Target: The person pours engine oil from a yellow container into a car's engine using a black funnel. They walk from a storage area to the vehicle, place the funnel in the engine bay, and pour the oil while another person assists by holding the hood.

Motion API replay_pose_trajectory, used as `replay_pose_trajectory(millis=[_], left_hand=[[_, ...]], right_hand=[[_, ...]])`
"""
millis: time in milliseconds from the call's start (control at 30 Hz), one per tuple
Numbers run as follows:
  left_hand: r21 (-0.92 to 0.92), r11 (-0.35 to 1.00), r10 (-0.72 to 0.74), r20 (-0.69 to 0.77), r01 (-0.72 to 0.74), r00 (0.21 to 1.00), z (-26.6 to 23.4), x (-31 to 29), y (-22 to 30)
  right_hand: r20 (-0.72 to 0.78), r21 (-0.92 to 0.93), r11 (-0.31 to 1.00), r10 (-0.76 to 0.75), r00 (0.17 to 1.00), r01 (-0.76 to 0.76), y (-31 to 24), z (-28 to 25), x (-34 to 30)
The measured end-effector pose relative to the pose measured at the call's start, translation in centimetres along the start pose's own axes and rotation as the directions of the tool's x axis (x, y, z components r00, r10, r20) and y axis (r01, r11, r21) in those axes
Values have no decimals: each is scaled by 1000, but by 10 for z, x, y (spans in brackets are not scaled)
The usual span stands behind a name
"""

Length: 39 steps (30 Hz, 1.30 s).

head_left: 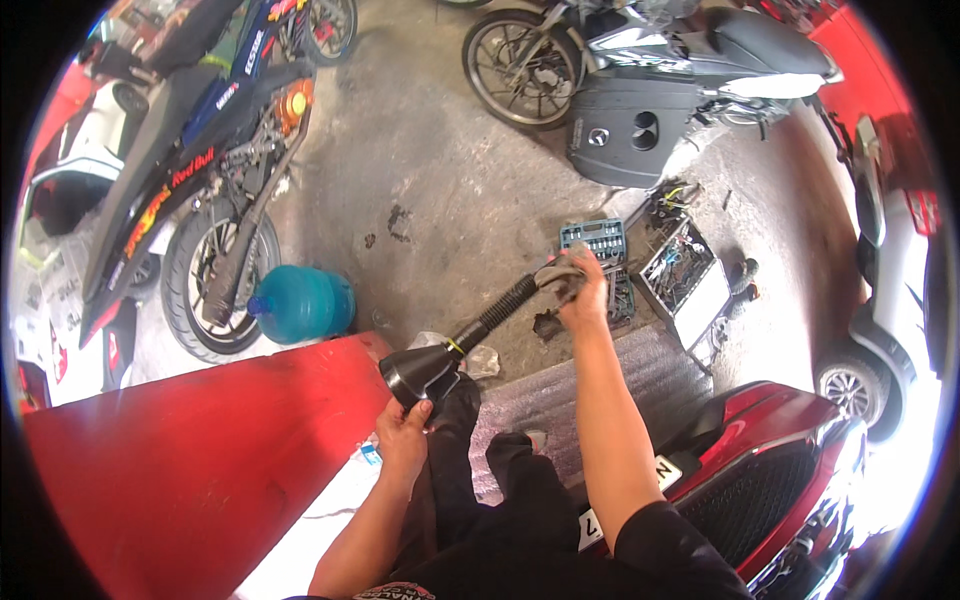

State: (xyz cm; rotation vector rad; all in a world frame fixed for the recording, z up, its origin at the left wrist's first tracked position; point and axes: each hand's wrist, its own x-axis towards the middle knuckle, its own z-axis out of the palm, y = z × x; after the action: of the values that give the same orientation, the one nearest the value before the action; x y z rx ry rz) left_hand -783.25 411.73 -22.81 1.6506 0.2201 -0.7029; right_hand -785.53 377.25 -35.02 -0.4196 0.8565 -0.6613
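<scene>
A black air intake hose (508,308) is held slantwise in front of me, ribbed along its length. It widens into a smooth black funnel-shaped end at the lower left, with a yellow-green band where the two parts meet. My left hand (402,440) is closed on the underside of the wide end, thumb up against it. At the upper right end, my right hand (585,290) is wrapped round a greyish-brown rag (562,270) pressed on the hose. The rag and fingers hide that end of the hose.
A teal socket set case (600,232) and a metal toolbox (700,300) full of tools lie beyond my right hand. A blue water jug (305,304), a red panel (200,440), a black engine cover (630,130) and motorcycles stand around. A red car front (770,480) is close at right.
</scene>
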Motion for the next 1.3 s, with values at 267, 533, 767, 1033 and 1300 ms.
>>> replay_pose_trajectory(millis=[267, 533, 767, 1033, 1300], left_hand=[[602, 469, 575, 347, -646, 741, -13, -72, 89], [546, -170, 713, 643, -820, 280, -3, -146, 181], [516, -393, 759, 650, -761, 49, -14, -170, 197], [143, -594, 527, 813, -791, -249, 14, -179, 214], [316, -442, 840, 473, -839, -265, 51, -215, 229]], right_hand=[[-162, -267, 956, -167, 972, 120, -40, 34, -67], [-61, -736, 581, -569, 820, 349, -178, 8, -113], [-38, 128, 987, 107, 994, -101, -197, -24, -183], [-17, -35, 975, -221, 975, 220, -228, 83, -239], [-123, 246, 926, -263, 957, 286, -217, 38, -225]])
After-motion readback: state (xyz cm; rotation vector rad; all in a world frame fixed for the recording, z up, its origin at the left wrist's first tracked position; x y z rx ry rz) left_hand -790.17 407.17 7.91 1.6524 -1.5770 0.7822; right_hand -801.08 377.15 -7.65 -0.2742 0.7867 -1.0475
